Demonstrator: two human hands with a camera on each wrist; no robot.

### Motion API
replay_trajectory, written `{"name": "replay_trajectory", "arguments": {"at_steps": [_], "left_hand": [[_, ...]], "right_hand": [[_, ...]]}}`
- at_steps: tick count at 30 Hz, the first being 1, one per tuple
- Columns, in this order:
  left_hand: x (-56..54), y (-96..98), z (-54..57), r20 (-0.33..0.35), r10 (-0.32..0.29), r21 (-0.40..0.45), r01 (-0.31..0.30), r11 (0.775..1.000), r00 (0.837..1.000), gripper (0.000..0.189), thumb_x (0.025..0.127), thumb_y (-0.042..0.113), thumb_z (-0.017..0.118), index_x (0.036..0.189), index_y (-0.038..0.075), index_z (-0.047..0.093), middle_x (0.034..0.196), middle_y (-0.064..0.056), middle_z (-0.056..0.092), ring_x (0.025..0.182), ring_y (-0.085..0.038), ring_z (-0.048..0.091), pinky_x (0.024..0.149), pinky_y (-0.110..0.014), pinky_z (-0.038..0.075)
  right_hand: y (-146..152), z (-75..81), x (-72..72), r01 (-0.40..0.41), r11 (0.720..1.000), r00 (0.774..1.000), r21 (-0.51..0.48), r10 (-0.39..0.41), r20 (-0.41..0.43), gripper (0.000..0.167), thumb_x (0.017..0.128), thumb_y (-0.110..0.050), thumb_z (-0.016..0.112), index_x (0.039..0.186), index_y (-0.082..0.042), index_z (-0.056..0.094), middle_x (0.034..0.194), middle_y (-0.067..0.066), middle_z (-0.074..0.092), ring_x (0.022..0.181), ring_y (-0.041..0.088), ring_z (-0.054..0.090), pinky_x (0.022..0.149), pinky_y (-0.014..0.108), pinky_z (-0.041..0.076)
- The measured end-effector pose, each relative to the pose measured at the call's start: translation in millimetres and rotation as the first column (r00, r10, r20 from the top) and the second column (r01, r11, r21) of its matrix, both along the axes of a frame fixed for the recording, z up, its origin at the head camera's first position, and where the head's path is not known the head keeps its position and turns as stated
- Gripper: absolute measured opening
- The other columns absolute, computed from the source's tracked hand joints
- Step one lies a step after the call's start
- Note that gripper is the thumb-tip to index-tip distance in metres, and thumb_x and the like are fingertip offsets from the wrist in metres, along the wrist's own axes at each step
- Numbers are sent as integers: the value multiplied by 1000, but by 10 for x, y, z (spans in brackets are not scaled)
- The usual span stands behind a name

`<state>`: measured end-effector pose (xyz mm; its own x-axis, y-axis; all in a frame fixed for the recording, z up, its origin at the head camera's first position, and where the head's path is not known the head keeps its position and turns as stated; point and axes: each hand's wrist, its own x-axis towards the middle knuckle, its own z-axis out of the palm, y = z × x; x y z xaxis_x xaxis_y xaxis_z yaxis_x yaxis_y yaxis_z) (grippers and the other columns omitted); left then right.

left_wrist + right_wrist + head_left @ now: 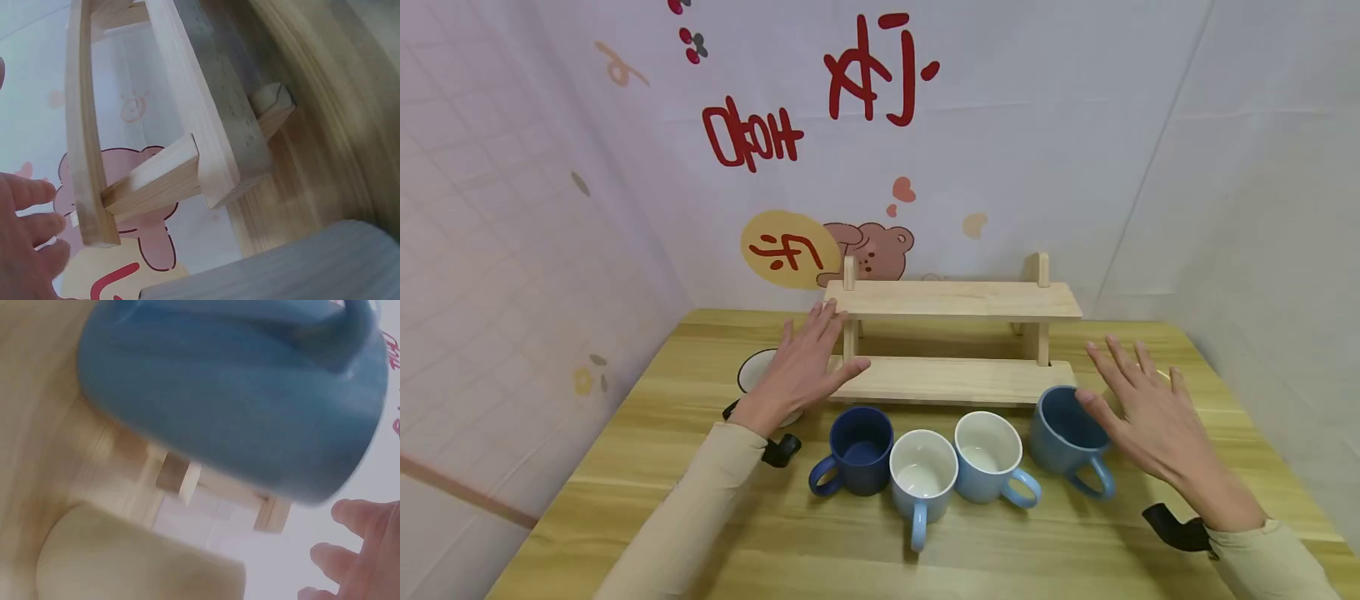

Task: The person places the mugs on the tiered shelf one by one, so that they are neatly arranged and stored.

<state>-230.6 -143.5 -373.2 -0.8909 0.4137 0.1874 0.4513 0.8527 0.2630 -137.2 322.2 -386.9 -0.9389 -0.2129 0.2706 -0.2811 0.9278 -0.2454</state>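
My left hand (805, 365) hovers with fingers spread at the left end of a two-tier wooden shelf (955, 382), overlapping a white mug with a dark rim (754, 370). My right hand (1157, 421), fingers also spread, is just right of a grey-blue mug (1063, 446); neither hand holds anything. Behind the right hand is a cream mug (137, 562), mostly hidden in the head view. Between the hands stand a dark blue mug (867, 467) and two light blue mugs with white insides, one left (906, 493) and one right (977, 485). All these mugs stand upright.
Wood-grain table (1000, 558) lies under everything, with the mugs along the front of the shelf. A printed white cloth (1037, 150) hangs behind, and pale cloth walls flank both sides. The shelf's upper board (955, 298) bears no mugs.
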Motion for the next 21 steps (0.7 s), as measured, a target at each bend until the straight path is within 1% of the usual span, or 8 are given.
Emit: {"name": "replay_trajectory", "arguments": {"at_steps": [3,6,10,13,15,18,20,21], "left_hand": [[-92,48,16,14,-7,-1,7,1000,1000,94,99,71,47,163,5,27,173,-11,14,159,-29,6,123,-64,0],[-154,61,12,33,2,-8,-1,1000,999,93,99,68,49,163,3,27,172,-12,15,159,-28,5,123,-63,-1],[-170,37,-41,61,19,-19,-18,1000,998,93,100,66,50,163,2,26,172,-13,15,159,-29,5,123,-63,-2],[-170,30,-59,68,17,-10,-16,1000,998,94,100,68,49,163,2,26,172,-14,15,159,-29,5,123,-62,-1],[-183,37,-62,63,13,-6,-12,1000,998,94,100,69,48,163,2,26,172,-14,15,159,-30,5,123,-62,1],[-212,60,-51,66,5,6,-5,1000,998,94,100,68,48,163,2,26,172,-15,15,159,-32,5,123,-63,2],[-231,82,-36,76,2,13,-3,1000,997,94,100,68,47,163,2,25,172,-15,14,159,-31,4,123,-63,3],[-240,94,-30,82,1,14,-2,1000,997,94,100,69,47,163,3,24,172,-14,13,159,-31,3,124,-63,3]], "right_hand": [[112,13,65,12,1000,1000,-24,-12,-3,72,108,-43,49,167,-19,15,173,11,8,157,41,-3,115,74,-10],[227,13,112,14,999,1000,-48,-15,-6,72,109,-39,49,167,-17,15,173,11,7,157,41,-3,116,73,-10],[413,-50,156,-8,995,1000,-96,7,-14,70,109,-33,50,166,-11,17,171,18,11,156,45,0,116,73,-10],[574,-92,188,-29,988,999,-151,27,-20,66,110,-27,48,165,-5,19,169,25,14,155,49,2,117,71,-9],[679,-110,207,-34,980,999,-195,32,-12,63,111,-24,46,164,-2,21,168,27,15,155,49,2,119,68,-8],[827,-123,227,-17,968,999,-252,25,26,60,112,-23,41,164,-2,21,169,26,14,156,45,2,121,65,-4],[923,-124,252,16,961,997,-276,5,75,59,113,-25,39,165,-4,19,169,25,14,155,48,5,120,69,0],[972,-125,268,36,958,995,-283,-7,104,60,113,-26,38,165,-5,18,169,26,14,153,52,8,117,73,3]]}}
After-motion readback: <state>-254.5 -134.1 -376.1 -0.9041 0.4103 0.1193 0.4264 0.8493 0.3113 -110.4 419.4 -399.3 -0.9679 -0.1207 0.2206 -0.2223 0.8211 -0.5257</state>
